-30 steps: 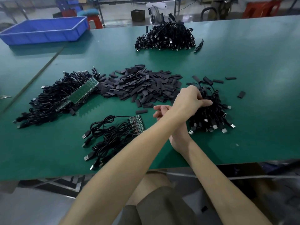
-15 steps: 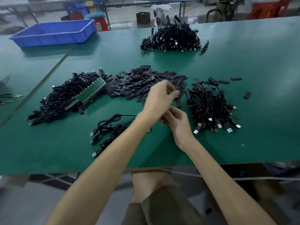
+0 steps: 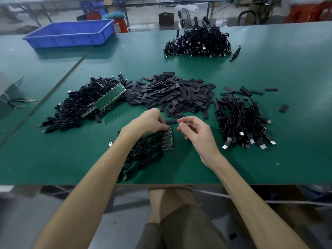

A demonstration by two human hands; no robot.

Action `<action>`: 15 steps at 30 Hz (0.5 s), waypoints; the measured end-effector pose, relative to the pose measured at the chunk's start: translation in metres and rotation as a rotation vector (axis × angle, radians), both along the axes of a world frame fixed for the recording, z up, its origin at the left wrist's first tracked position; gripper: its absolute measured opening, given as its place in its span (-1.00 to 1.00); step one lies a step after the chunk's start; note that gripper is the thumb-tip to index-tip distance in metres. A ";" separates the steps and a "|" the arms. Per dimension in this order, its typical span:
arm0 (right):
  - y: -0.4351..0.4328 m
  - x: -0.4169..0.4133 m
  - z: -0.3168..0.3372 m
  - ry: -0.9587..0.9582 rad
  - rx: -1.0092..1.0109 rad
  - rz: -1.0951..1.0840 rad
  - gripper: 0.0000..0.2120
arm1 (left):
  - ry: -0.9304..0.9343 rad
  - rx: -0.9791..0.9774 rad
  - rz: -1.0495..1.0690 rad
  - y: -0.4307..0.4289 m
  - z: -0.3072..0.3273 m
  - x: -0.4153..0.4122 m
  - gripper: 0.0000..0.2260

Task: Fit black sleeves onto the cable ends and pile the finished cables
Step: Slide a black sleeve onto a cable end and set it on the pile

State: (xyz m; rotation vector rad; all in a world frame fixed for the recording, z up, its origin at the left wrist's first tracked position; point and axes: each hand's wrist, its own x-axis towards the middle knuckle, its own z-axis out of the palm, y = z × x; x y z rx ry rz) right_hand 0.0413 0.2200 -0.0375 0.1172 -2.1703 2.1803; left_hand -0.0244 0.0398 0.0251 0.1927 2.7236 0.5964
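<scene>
Left hand (image 3: pixel 149 121) lower now, pinch on studded circuit strip (image 3: pixel 168 140); right hand (image 3: pixel 195 133) slack, empty.

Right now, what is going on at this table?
A person works at a green table. The left hand pinches the top of a board strip wired to a cable bundle; the right hand hovers beside it, empty. A sleeve pile lies just beyond, with finished cables piled at the right.

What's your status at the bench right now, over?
Left hand pinching top end of board strip; right hand open, empty. No sleeve in either hand; loose sleeve lies between the fingertips. Nothing in the way.
</scene>
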 end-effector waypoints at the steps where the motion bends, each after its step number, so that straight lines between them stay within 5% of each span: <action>1: -0.001 0.000 0.000 0.012 0.034 -0.002 -0.86 | 0.014 0.018 -0.010 0.001 0.002 0.001 -0.81; 7: -0.007 -0.003 -0.001 0.003 0.307 0.061 -0.70 | 0.165 0.194 -0.013 0.005 0.012 0.011 -0.92; 15: -0.005 -0.003 -0.003 -0.035 0.234 -0.028 -0.83 | 0.257 0.248 -0.046 0.008 0.003 0.018 -0.89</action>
